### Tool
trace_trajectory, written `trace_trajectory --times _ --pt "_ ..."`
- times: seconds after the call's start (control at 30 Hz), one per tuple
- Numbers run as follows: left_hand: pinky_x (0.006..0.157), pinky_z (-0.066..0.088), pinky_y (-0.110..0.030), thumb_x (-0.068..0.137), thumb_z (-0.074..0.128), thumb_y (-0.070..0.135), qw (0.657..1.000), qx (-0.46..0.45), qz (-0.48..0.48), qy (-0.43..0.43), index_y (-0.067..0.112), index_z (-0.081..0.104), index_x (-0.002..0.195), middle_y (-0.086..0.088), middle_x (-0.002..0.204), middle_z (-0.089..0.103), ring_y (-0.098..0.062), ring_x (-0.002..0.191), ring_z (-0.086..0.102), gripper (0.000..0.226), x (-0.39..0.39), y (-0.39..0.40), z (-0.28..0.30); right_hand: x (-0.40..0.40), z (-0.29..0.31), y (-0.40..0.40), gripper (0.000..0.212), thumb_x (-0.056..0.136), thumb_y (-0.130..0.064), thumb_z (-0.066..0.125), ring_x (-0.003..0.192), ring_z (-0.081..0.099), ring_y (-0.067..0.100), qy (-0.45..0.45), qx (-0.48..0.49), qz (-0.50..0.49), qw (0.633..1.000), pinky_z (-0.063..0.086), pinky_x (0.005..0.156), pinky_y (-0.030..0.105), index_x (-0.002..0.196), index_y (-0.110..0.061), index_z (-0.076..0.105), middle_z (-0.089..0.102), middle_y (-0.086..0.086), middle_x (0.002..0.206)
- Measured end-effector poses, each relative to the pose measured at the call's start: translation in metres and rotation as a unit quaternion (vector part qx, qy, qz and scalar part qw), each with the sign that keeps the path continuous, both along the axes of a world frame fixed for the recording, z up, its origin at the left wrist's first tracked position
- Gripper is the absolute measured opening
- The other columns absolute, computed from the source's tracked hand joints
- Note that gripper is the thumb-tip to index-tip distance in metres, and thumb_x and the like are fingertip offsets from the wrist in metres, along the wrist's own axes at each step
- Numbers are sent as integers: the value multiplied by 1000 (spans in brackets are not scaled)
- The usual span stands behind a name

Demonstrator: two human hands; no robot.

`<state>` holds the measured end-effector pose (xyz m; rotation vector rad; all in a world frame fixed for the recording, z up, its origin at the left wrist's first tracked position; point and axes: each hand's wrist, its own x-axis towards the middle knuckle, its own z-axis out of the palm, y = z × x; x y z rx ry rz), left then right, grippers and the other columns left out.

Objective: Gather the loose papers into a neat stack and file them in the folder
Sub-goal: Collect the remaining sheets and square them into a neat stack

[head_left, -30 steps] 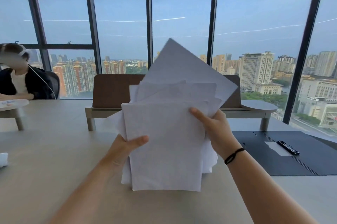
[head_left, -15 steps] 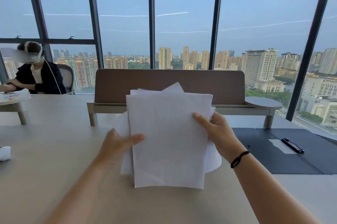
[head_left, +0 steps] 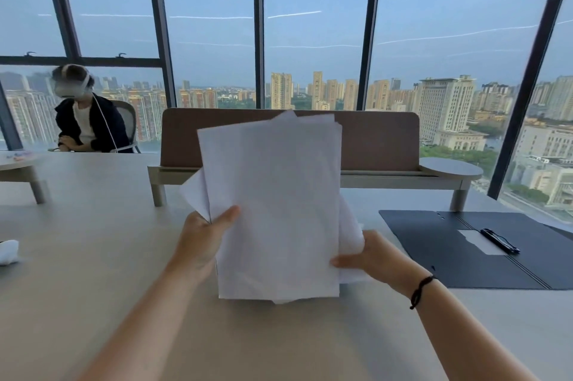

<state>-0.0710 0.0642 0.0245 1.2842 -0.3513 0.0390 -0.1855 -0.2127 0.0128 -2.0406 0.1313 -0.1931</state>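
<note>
Holding a bundle of white papers (head_left: pixel 276 210) upright above the desk (head_left: pixel 93 256), the person grips it from both sides in the head view. The left hand (head_left: pixel 201 241) clasps the left edge about halfway down, thumb lying across the front sheet and fingers hidden behind. The right hand (head_left: pixel 372 256) pinches the lower right corner, thumb on the front, fingers curled behind the sheets; a dark band (head_left: pixel 421 287) circles that wrist. The sheets are not yet squared: corners poke out at the top, one sheet sticks out on the left, and a few curl outward on the right beside the right hand. Whether the bottom edge touches the desk cannot be told.

To the right, apart from the papers, a dark folder (head_left: pixel 465 250) lies open and flat on the desk. A black pen (head_left: pixel 499 241) rests on it, beside a small white label (head_left: pixel 477 241). A crumpled white item (head_left: pixel 7 252) sits at the far left edge of the desk. Behind the papers stands a brown divider panel (head_left: pixel 372 138), and another person (head_left: pixel 83 120) sits at the far left by tall windows (head_left: pixel 310 23) looking out on city buildings.
</note>
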Motion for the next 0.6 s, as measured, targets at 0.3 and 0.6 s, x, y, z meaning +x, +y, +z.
trace_trajectory --times 0.3,0.6 --pt "88 54 -40 93 64 7 994 -102 16 28 17 77 101 -5 113 77 -21 99 74 19 1 4 35 -6 24 -12 26 88 -24 77 94 76 34 -35 63 -14 997 59 91 52 102 -3 79 80 13 100" --pt "91 55 -40 92 66 20 988 -124 -24 93 12 70 124 -7 118 75 -22 100 73 33 10 13 53 -3 57 -10 42 84 -26 81 48 39 18 -151 92 -69 982 33 46 26 67 -2 51 41 11 60"
